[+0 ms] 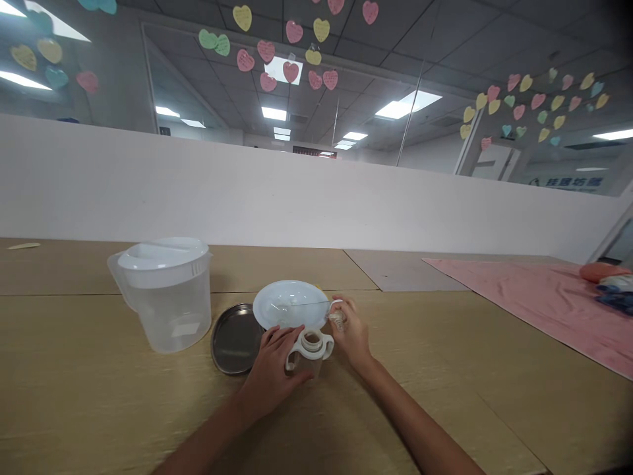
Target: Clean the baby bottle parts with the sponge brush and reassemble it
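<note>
A small clear bottle (310, 349) with a white two-handled collar and an open round mouth stands on the table. My left hand (274, 363) is wrapped round its left side. Just right of the bottle, my right hand (352, 333) is closed on a small white piece (337, 318), partly hidden by the fingers. From that piece a thin straight rod reaches left over a white bowl (291, 290). Something clear and small lies in the bowl, too faint to make out. Left of the bottle is an oval metal tray (236, 343), its right edge beneath the bowl.
A large clear lidded pitcher (173, 310) stands left of the metal tray. A pink cloth (534, 297) covers the right part of the table, with orange and blue fabric items (606, 274) at its far edge. Behind the table runs a white wall (277, 204) with glass above.
</note>
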A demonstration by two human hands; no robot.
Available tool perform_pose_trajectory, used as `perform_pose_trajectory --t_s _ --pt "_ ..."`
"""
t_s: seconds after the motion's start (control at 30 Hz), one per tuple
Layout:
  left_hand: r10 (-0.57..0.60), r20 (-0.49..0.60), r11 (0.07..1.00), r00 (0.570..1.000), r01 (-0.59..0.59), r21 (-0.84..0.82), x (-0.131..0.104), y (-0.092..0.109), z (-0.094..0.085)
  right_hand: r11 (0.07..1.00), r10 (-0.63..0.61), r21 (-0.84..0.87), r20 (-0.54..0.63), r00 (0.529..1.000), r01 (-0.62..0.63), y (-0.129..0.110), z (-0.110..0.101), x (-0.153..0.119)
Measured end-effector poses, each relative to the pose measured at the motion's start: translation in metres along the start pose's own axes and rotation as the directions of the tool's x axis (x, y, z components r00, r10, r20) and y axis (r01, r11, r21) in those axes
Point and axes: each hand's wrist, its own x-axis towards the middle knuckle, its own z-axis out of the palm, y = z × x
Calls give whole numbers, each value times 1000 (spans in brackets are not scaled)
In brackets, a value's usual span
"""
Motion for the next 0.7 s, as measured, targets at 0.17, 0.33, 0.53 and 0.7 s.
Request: perform_pose_trajectory --t_s 0.17,0.33,0.53,0.7 --pt "-7 18 1000 1000 7 -22 0 -1 0 986 -118 -117 43 992 123 4 1 -1" --pt "-3 10 999 1000 3 -37 0 -1 1 995 -33 -93 59 998 39 4 2 -1" --pt "6 6 1000 1000 -6 -13 -1 -1 1 981 166 95 23 986 -168 8 6 -1" --pt "46 -13 999 999 -46 29 -2 -3 1 966 148 182 202 968 -185 10 7 -2"
